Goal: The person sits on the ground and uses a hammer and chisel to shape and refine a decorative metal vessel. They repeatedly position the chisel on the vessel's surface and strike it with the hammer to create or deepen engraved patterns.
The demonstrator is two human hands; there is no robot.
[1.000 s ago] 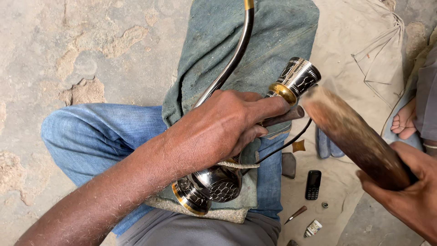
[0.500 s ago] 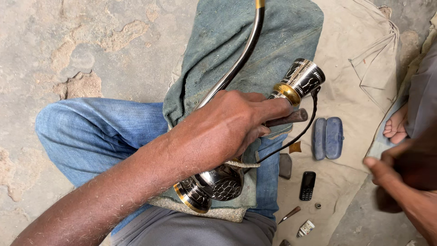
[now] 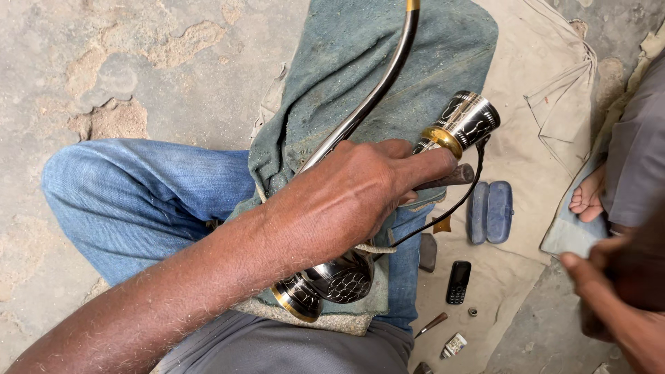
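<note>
The left hand is closed over the engraved metal pipe piece lying on the green cloth across the lap; the grip should stay firm so it cannot roll. Its long axis runs from the near-left bulb to the far-right gold-banded end. The right hand, at the right edge, is blurred, so I cannot tell its grasp.

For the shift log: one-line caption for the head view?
Left hand presses an engraved metal pipe piece against a green cloth on the knee; right hand at frame edge.
</note>
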